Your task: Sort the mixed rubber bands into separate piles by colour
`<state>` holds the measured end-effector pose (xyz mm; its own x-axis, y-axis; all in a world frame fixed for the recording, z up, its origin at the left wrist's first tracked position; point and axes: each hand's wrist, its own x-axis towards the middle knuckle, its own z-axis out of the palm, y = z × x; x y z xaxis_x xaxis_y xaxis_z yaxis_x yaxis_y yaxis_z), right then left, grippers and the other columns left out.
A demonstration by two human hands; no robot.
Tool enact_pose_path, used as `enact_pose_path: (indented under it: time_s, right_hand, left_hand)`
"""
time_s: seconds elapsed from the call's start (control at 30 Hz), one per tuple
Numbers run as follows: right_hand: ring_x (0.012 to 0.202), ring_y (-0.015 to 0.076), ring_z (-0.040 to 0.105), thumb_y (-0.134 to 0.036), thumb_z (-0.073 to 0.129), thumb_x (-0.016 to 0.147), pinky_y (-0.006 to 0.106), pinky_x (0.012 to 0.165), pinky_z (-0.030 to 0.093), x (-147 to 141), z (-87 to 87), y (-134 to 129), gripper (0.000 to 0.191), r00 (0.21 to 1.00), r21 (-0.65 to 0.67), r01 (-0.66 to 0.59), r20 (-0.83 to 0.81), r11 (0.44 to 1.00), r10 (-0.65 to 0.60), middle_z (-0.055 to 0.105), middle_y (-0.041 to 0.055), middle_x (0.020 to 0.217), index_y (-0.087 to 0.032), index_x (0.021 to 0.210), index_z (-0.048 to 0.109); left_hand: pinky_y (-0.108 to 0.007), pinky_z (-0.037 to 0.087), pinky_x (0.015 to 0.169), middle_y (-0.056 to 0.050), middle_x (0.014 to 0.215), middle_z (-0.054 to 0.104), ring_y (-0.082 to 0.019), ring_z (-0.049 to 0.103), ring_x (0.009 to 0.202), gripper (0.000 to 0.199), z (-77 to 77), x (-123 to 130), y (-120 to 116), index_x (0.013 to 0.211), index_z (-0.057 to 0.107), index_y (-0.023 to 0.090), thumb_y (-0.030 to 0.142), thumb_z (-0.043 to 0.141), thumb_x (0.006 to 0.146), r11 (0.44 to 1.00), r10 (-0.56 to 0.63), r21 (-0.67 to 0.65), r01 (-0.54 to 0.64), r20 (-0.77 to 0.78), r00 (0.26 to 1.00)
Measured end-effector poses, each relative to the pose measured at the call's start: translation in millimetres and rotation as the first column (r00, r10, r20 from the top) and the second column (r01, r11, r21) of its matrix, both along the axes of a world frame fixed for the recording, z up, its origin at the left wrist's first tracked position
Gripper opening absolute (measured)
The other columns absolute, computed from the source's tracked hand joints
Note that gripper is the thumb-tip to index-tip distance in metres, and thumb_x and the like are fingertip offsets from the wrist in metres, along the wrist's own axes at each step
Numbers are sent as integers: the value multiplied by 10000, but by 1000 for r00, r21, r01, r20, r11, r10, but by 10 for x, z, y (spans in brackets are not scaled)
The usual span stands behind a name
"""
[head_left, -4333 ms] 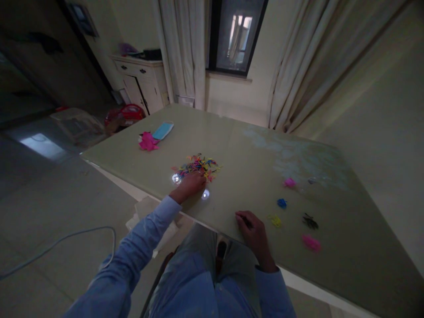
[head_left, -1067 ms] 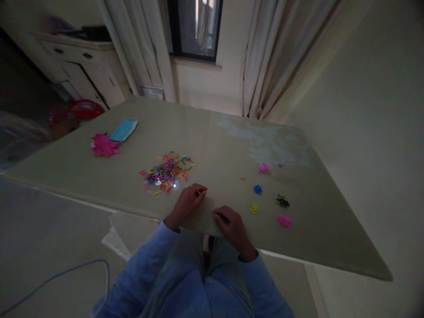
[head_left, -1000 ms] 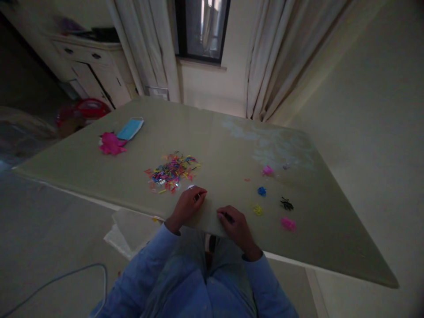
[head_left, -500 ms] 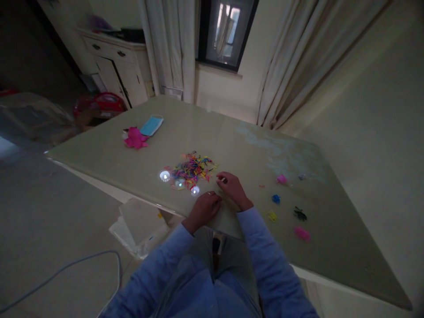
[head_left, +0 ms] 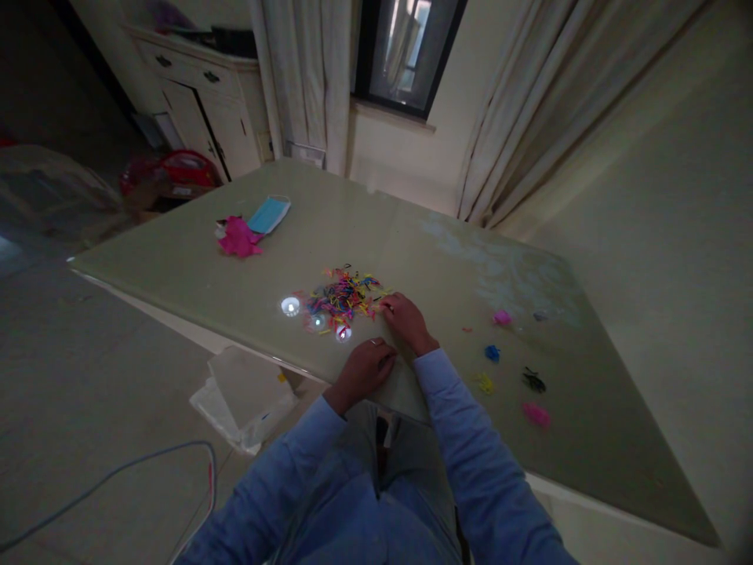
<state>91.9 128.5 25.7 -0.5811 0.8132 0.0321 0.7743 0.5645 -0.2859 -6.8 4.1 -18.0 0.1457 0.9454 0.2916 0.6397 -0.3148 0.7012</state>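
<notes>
Holds the right hand [head_left: 405,320] at the three o'clock edge of a mixed pile of thin colourful pieces [head_left: 344,297], with thumb and fingertips drawn narrow; cannot tell about anything pinched between. Has the left hand [head_left: 361,369] at seven o'clock from the right, near the front edge of the table [head_left: 405,243], with fingers curled in; cannot tell about contents. Shows, from the right hand, a pink cluster [head_left: 502,317] at three o'clock, a blue cluster [head_left: 492,353] between three and four, and a yellow cluster [head_left: 485,383] at four. Shows a blue mask [head_left: 271,214] at ten, touching crumpled pink material [head_left: 239,238].
</notes>
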Motion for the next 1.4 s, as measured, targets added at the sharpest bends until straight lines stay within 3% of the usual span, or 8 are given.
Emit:
enact_pose_path:
  time_s: [0.3, 0.47, 0.8, 1.13, 1.2, 1.27, 1.33, 1.4]
  right_hand:
    - [953, 191, 623, -240, 355, 1020, 268, 758, 462, -35, 164, -37, 299, 956, 99, -55, 294, 994, 24, 599, 114, 1166, -201, 1145, 624]
    - [977, 194, 619, -188, 401, 995, 261, 768, 460, 0, 229, 4, 264, 947, 114, -120, 311, 986, 79, 604, 107, 1168, -206, 1131, 626]
    - [958, 178, 605, -261, 393, 1015, 243, 737, 430, 71, 104, 9, 271, 981, 158, -51, 195, 986, 19, 622, 90, 1127, -190, 1098, 640]
    - [847, 180, 609, -162, 559, 870, 273, 767, 446, 122, -28, 53, 134, 973, 92, 64, -225, 994, -42, 680, 81, 973, -176, 903, 688]
    - [784, 172, 598, -166, 597, 821, 284, 752, 453, 150, -6, 17, 88, 903, -12, 84, -422, 996, -82, 682, 61, 886, -176, 826, 684]
    - [677, 149, 566, -223, 650, 782, 273, 666, 451, 195, 54, -85, 49, 749, -236, 73, -628, 969, -210, 661, 22, 776, -181, 786, 676]
    - [568, 114, 500, -294, 707, 743, 245, 555, 412, 262, 147, -253, 119, 516, -510, -39, -747, 860, -419, 615, -19, 694, -193, 794, 670]
    - [516, 81, 430, -323, 744, 716, 218, 490, 359, 348, 253, -465, 176, 279, -670, -264, -742, 694, -610, 582, -42, 692, -210, 825, 664]
  left_hand:
    - [-313, 487, 797, -78, 893, 659, -192, 606, 869, 172, -9, -5, -1, 944, 676, 185, 191, 508, 904, 1000, 0, 1, 0, -5, 1000]
    - [-313, 486, 806, -82, 897, 664, -195, 609, 879, 168, -1, -5, 4, 923, 677, 173, 180, 511, 903, 1000, -2, -4, 2, -20, 1000]
    - [-313, 488, 791, -82, 885, 661, -195, 610, 862, 179, 18, -6, 2, 930, 682, 181, 188, 505, 906, 1000, 0, -12, 0, -31, 1000]
    - [-301, 489, 783, -72, 880, 664, -182, 614, 846, 167, -8, 2, 1, 932, 683, 177, 175, 518, 901, 1000, 11, 26, -11, -10, 1000]
    - [-300, 487, 781, -71, 880, 662, -181, 612, 845, 168, -12, 3, 3, 930, 683, 175, 175, 517, 903, 999, 14, 29, -14, -6, 1000]
    - [-301, 484, 776, -71, 883, 661, -181, 610, 841, 169, -15, 4, 5, 921, 682, 176, 177, 514, 904, 999, 21, 26, -21, -5, 1000]
    - [-302, 481, 767, -72, 877, 658, -184, 607, 834, 171, -14, 4, 6, 909, 682, 176, 183, 511, 906, 1000, 20, 18, -20, -8, 1000]
    - [-301, 478, 766, -71, 868, 655, -184, 604, 833, 172, -6, 3, 3, 900, 680, 178, 190, 509, 908, 1000, 12, 14, -12, -6, 1000]
